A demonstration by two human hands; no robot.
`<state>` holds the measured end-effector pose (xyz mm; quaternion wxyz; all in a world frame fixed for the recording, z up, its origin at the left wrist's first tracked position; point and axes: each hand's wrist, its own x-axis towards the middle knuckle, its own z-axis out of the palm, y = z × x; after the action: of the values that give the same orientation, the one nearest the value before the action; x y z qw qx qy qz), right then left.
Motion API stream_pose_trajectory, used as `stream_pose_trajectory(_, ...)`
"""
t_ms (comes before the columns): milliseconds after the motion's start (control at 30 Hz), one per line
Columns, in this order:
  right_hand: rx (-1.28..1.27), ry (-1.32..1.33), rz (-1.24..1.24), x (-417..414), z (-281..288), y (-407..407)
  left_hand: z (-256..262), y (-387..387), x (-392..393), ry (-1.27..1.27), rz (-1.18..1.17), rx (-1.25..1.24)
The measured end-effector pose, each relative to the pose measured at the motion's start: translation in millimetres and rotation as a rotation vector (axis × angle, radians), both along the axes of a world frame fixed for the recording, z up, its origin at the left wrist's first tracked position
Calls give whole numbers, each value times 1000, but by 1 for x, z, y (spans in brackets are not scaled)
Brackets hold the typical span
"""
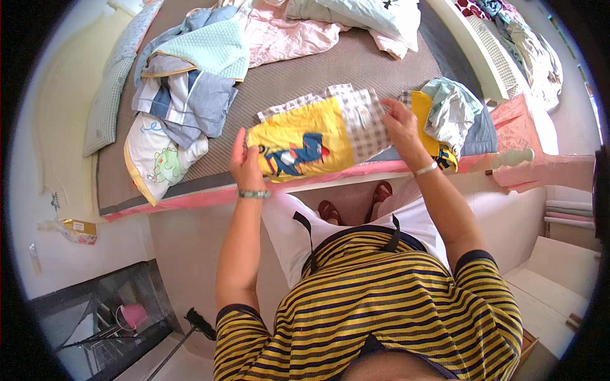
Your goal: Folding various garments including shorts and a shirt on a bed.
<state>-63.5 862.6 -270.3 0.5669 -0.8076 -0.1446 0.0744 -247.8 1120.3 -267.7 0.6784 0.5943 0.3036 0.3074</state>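
Observation:
A yellow garment [295, 138] with a blue printed figure and brown-and-white checked parts spans my two hands above the bed's front edge. My left hand [248, 162] pinches its left end between thumb and fingers. At the checked right end, my right hand [402, 126] grips the cloth near its upper corner. Just right of that hand lies another yellow cloth [423, 119], partly under a crumpled pale green and white cloth [450, 112]. To the left, a white cloth with a green dinosaur print [164, 162] hangs towards the bed edge, beside grey-blue folded clothes [205, 102].
A brown woven mat [295, 71] covers the bed. A quilted mint cloth [209, 45], a pink cloth [290, 35] and a pale pillow [362, 14] lie farther back. A long pillow [112, 100] lines the left side. A broom [200, 324] and pink bucket [132, 316] stand lower left.

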Motion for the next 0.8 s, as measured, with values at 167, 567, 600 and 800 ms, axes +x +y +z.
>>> stream_pose_trajectory(167,-154,-87,70,-33,-29,-32,-43,-20,-56,30,-74,43)
stream_pose_trajectory(567,-475,-342,114,-21,-81,-30,-79,-19,-48,460,-45,494)
stream_pose_trajectory(600,-475,-343,117,-23,-77,-29,-85,-18,-48,431,-52,564)
stream_pose_trajectory(800,-659,-291,103,-46,-40,-26,-90,-25,-48,436,-25,364)
